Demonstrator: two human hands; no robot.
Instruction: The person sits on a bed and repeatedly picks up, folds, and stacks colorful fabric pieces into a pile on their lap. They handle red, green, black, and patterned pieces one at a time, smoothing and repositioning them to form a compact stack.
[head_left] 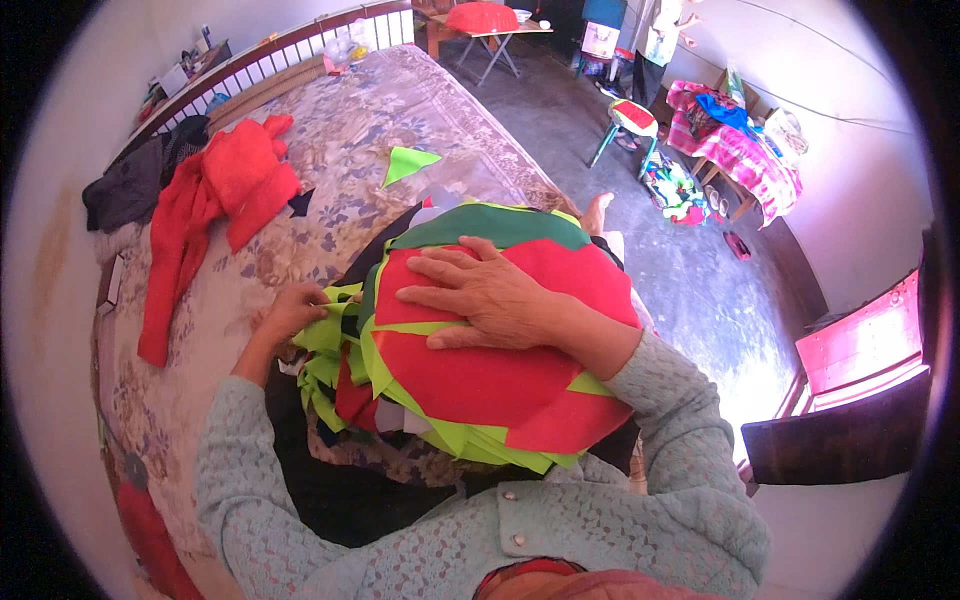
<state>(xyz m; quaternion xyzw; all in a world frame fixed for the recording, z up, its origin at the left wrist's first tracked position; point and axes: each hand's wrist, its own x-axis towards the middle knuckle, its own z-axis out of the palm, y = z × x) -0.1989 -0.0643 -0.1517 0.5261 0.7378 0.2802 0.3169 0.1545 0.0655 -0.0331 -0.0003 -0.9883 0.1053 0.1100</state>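
In my lap rests a stack of red, dark green and lime cloth pieces [490, 385], the top one large and rounded with lime points along its edge. My right hand [495, 300] lies flat on its red top, fingers spread. At the stack's left side, my left hand [293, 310] has its fingertips closed at the edge of a bunch of lime-green cloth scraps [320, 375]. Red, grey and dark scraps are mixed in below them. A loose lime triangle of cloth [408, 165] lies on the bed beyond the stack.
I sit on a bed with a flowered cover [345, 130]. Red clothing [215, 195] and dark clothing [125, 185] lie at the left. On the floor side are a stool [633, 117], a pile of coloured cloth [675, 190] and a pink-covered table [745, 165]. A person [660, 45] stands behind.
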